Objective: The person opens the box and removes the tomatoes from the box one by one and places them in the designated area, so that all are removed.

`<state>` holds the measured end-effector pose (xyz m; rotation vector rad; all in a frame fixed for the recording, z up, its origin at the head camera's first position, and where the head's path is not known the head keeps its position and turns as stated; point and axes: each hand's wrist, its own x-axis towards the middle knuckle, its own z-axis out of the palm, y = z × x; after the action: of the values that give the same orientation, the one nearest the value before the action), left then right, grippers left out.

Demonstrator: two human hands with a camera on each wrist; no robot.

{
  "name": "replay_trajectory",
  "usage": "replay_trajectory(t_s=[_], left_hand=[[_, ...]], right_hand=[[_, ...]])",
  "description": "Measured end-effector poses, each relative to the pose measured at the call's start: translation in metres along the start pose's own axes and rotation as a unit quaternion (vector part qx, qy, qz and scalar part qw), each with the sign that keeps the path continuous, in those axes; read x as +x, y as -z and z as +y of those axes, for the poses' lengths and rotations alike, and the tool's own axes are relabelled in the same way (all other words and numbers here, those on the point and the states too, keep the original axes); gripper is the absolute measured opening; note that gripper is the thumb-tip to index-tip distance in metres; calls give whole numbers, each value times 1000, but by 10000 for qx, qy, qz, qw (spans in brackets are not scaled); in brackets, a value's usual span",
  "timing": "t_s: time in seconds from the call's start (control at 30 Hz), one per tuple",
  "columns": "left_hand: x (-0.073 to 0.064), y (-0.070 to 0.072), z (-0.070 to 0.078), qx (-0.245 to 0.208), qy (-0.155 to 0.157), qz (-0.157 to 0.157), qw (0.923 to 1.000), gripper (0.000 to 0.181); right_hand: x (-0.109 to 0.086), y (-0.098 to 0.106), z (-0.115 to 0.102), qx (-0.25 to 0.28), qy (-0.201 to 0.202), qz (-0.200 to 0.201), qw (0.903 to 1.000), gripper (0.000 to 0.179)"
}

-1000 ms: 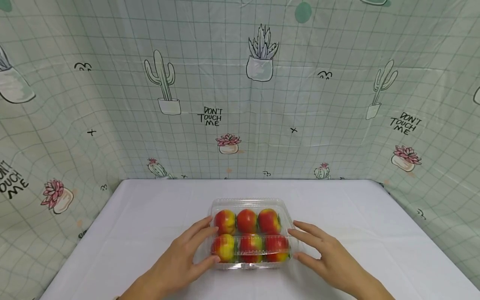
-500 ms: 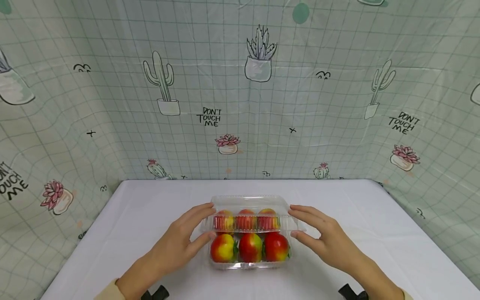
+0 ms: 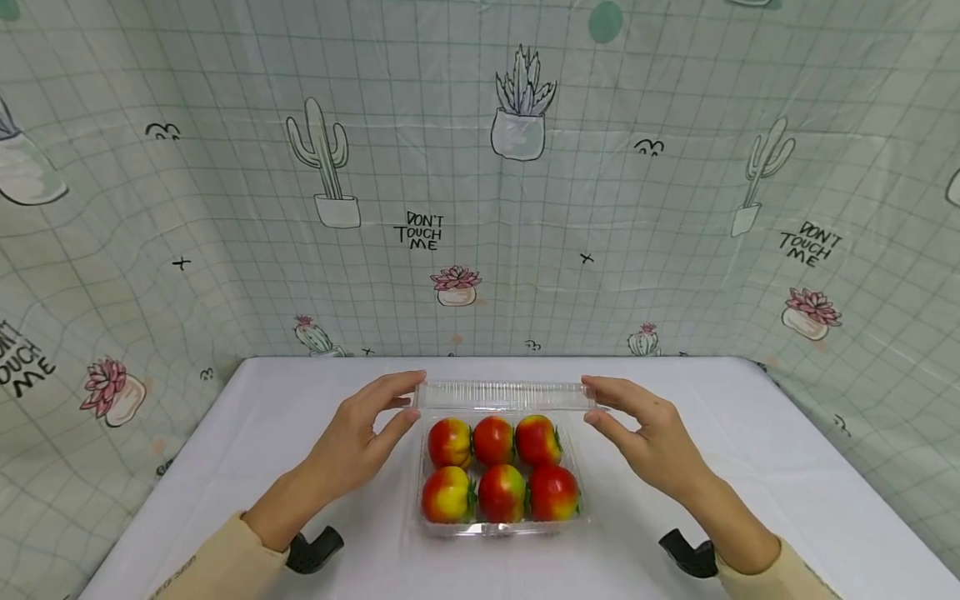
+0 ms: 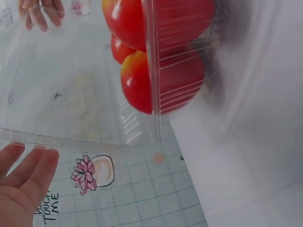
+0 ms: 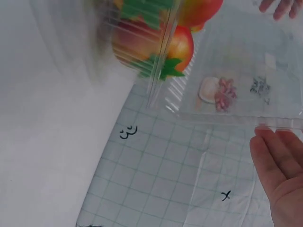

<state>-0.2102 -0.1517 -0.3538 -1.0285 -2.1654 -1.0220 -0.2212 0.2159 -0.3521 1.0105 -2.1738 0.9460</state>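
Clear rectangular plastic lid (image 3: 504,395) stands at twelve o'clock of the clear plastic tray (image 3: 504,528) of six red-yellow round fruits (image 3: 502,487). My left grip (image 3: 352,437) at nine and right grip (image 3: 654,433) at three, fingers extended, brace it, probably for evenness; thumb contact is unclear.

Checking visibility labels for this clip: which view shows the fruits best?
The head view: all six fruits show from above, in two rows. The left and right wrist views each show only a few, partly through the clear tray, some cut off at the top edge.
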Motion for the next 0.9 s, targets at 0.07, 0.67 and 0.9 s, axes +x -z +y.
replay_trajectory(t_s=[0.07,0.67,0.9], left_hand=[[4,0,-3,-101,-26,116,9999,46],[27,-8,-33,-243,63,885,9958,44],[33,-12,-41,-227,402,921,9947,42]], right_hand=[[3,0,4,42,-71,44,10000,54],[27,-18,17,365,-342,589,9970,63],[36,-19,7,582,-387,770,9946,70]])
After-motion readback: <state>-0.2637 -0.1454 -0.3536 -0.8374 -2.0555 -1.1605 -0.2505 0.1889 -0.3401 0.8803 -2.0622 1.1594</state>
